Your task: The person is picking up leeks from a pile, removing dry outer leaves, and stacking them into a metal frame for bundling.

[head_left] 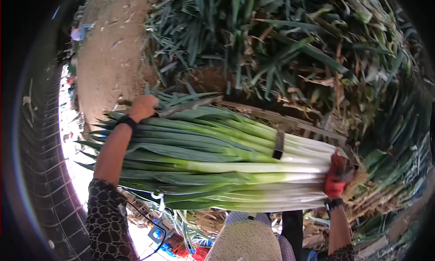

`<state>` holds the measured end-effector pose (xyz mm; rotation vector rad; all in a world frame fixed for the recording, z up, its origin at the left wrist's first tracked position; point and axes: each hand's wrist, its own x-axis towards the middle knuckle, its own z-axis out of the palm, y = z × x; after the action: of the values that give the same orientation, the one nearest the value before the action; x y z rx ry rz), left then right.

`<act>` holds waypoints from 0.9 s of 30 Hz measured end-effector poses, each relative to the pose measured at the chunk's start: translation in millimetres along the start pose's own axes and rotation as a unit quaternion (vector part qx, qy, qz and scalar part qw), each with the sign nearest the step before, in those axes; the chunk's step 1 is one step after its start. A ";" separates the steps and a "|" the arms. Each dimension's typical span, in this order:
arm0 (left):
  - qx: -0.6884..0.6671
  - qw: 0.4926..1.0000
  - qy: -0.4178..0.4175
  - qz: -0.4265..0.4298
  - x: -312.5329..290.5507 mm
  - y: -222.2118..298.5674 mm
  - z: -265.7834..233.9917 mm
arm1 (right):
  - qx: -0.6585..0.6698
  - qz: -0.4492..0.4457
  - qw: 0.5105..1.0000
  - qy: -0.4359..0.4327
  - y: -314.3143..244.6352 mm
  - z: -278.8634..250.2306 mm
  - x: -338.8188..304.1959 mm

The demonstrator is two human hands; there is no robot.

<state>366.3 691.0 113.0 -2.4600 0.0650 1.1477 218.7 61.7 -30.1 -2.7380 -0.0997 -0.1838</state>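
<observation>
A thick bundle of leeks lies crosswise in front of me, green leaves to the left and white stalks to the right. My left hand, bare with a dark band at the wrist, is closed at the far edge of the leaves; what its fingers hold is hidden. My right hand, in a red glove with a dark patch, is wrapped over the white root ends of the leeks. A dark flat strap crosses the far half of the stalks. Under the bundle's far side runs a wooden frame bar.
A big heap of leeks and loose leaves fills the far side and the right. Bare earth lies at the far left, beside a dark netted wall. A small grey device with a cable sits near my left forearm.
</observation>
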 end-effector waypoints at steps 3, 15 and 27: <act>-0.060 0.993 0.094 0.050 -11.4 -6.5 -11.9 | 0.039 -0.008 0.999 0.022 -11.2 6.8 8.8; -0.169 0.938 0.235 0.190 -177.4 239.2 -43.6 | -0.014 -0.022 0.999 0.033 -4.9 6.1 9.4; -0.195 0.908 0.354 0.111 -147.9 297.3 -42.7 | -0.009 -0.022 0.997 0.067 -10.0 3.4 10.8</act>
<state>235.6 384.0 141.3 -3.1779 0.3655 0.2865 228.8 72.7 -27.9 -2.7335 -0.1228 -0.3814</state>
